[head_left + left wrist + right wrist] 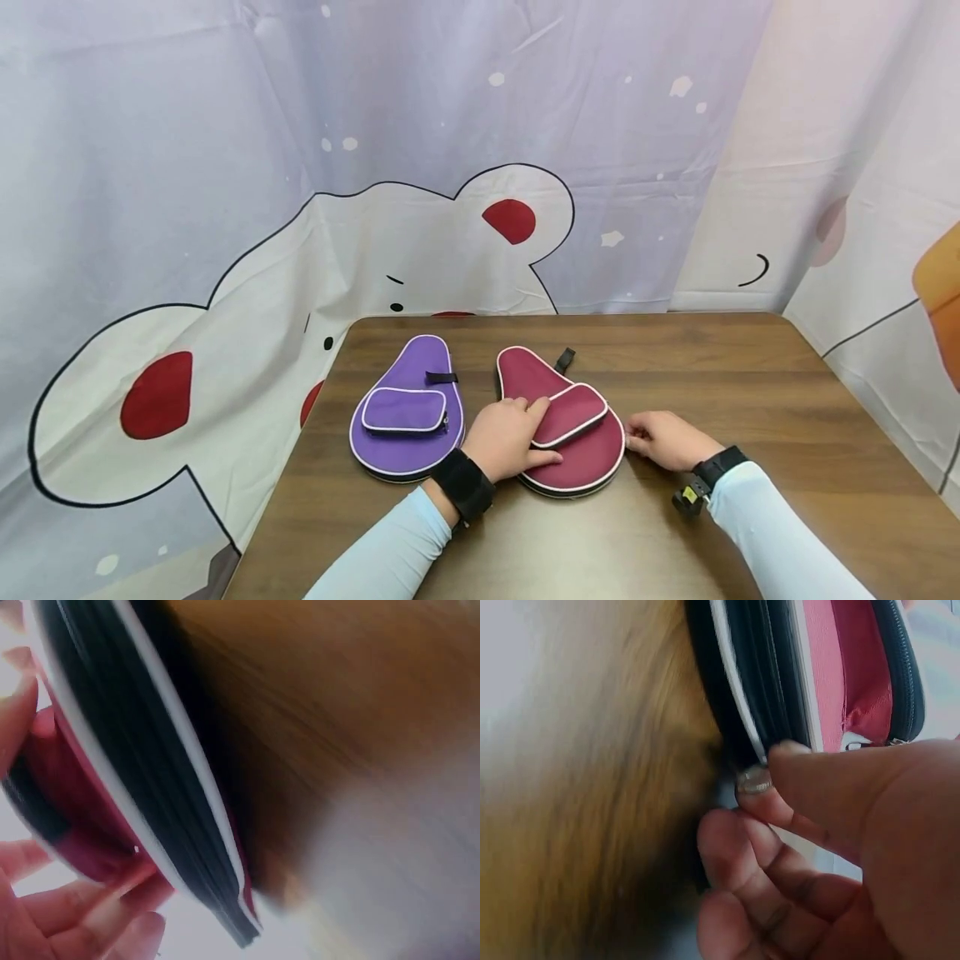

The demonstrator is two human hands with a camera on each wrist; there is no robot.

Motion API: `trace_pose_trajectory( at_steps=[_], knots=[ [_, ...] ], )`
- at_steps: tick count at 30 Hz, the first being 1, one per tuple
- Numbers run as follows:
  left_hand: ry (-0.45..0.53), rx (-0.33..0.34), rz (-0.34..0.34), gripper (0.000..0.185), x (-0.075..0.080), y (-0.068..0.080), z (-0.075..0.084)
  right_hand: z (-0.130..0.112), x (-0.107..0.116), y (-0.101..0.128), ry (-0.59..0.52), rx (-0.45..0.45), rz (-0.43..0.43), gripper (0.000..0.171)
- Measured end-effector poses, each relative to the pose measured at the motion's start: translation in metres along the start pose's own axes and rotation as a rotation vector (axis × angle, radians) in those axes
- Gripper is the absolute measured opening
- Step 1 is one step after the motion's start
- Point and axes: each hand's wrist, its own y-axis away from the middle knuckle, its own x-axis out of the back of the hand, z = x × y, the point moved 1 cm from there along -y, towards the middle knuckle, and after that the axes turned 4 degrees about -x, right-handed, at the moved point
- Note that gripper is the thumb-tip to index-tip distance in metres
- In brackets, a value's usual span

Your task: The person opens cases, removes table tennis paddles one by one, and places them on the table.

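Note:
A red table tennis bat case [581, 467] with white piping lies on the table, its small front pocket [573, 414] facing up. My left hand [506, 437] rests on its left part, with fingers on the pocket and thumb spread toward the rounded end. In the left wrist view, the dark zipped side [142, 750] of the case shows beside the fingers. At the right edge of the case is my right hand [667, 439], fingers curled. Thumb and forefinger pinch at the zipped edge [761, 682] in the right wrist view; a zipper pull is hidden there.
A purple bat case [408, 454] with a front pocket lies to the left of the red one. A black strap [565, 360] sticks out behind the red case. The wooden table [712, 358] meets a printed cloth [622, 167] at its back edge.

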Motion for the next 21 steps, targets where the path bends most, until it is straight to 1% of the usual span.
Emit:
trace_pose_trajectory(
  at_steps=[3,5,9,11,13,17,19,21],
  knots=[
    [0.037,-0.087,0.005,0.088,0.002,0.001,0.005,0.007,0.002,0.0,0.05,-0.055,0.069,0.021],
    [0.1,-0.154,-0.002,0.09,0.001,0.003,0.006,0.012,0.003,-0.001,0.073,-0.1,0.12,0.021],
    [0.247,-0.282,-0.03,0.094,-0.007,0.005,0.0,0.025,0.003,-0.004,0.07,-0.155,0.216,0.019],
    [0.294,-0.309,-0.042,0.099,-0.011,0.005,-0.007,0.031,0.001,-0.005,0.05,-0.159,0.254,0.016],
    [0.309,-0.289,-0.059,0.106,-0.016,0.003,-0.015,0.035,0.0,-0.006,0.035,-0.149,0.282,0.012],
    [0.243,-0.164,-0.118,0.112,-0.028,0.002,-0.027,0.039,-0.002,-0.006,0.011,-0.13,0.319,0.008],
    [0.21,-0.121,-0.146,0.112,-0.031,0.002,-0.03,0.04,-0.002,-0.005,0.008,-0.119,0.334,0.008],
    [0.196,-0.104,-0.166,0.111,-0.032,0.003,-0.03,0.04,-0.001,-0.003,0.012,-0.104,0.352,0.008]
  ],
)
